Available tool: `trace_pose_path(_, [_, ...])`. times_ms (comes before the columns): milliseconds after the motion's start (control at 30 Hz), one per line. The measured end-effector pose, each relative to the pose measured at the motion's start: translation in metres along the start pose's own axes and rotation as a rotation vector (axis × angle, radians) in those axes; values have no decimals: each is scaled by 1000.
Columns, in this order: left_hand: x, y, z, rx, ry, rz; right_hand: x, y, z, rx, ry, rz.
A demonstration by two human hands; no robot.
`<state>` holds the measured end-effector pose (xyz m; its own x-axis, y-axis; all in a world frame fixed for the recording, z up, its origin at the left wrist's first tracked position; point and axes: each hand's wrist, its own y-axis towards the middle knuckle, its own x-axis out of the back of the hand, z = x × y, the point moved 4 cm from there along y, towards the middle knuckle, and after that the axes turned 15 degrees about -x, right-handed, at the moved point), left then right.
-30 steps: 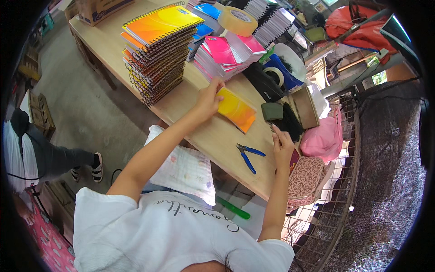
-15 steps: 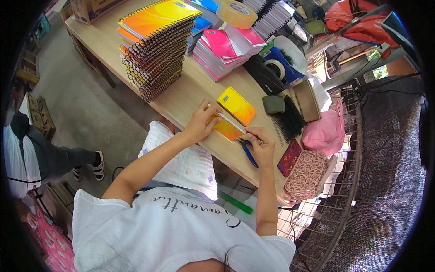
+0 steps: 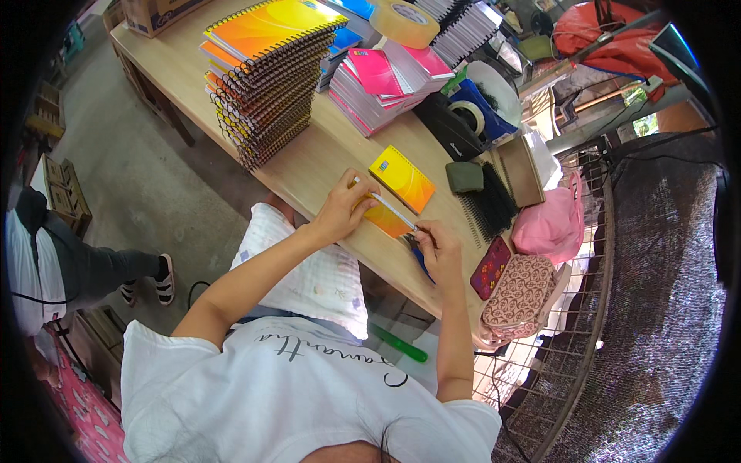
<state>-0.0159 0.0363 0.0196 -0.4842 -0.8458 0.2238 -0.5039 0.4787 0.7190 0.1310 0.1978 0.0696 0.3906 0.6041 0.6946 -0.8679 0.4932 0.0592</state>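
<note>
A small notebook with a yellow-orange cover point(image 3: 388, 221) lies near the table's front edge, its white page edge running slantwise between my hands. My left hand point(image 3: 345, 207) is closed on its left end, thumb and fingers pinching it. At the other end of that edge, my right hand point(image 3: 439, 248) is closed in a pinch; what is between its fingertips is too small to tell. Just beyond lies a second small yellow-orange notebook point(image 3: 403, 179), spiral-bound and shut. Blue-handled pliers point(image 3: 421, 261) are mostly hidden by my right hand.
A tall stack of orange spiral notebooks point(image 3: 266, 100) stands at the left, pink-covered pads point(image 3: 370, 96) behind. A tape roll point(image 3: 404, 23) tops the back pile. To the right are black binding coils point(image 3: 489, 202), a green block point(image 3: 465, 177), a pink pouch point(image 3: 549, 225) and a patterned bag point(image 3: 519, 297).
My right hand has shifted slightly left and turned, now covering more of the pliers. My left hand keeps its grip on the notebook, almost unmoved.
</note>
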Motion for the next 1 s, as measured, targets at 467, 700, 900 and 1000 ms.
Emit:
trace_pose_path(467, [1, -2, -1, -4, 7, 7, 0, 3, 26, 170, -340, 12])
trace_pose_path(700, [-4, -2, -3, -44, 23, 6, 43, 101, -26, 78, -973, -457])
trace_pose_path(900, [16, -11, -1, 1, 79, -18, 68, 116, -38, 299, -524, -558])
trace_pose_path(1000, [9, -11, -2, -22, 43, -42, 55, 116, -51, -208, 431, -417])
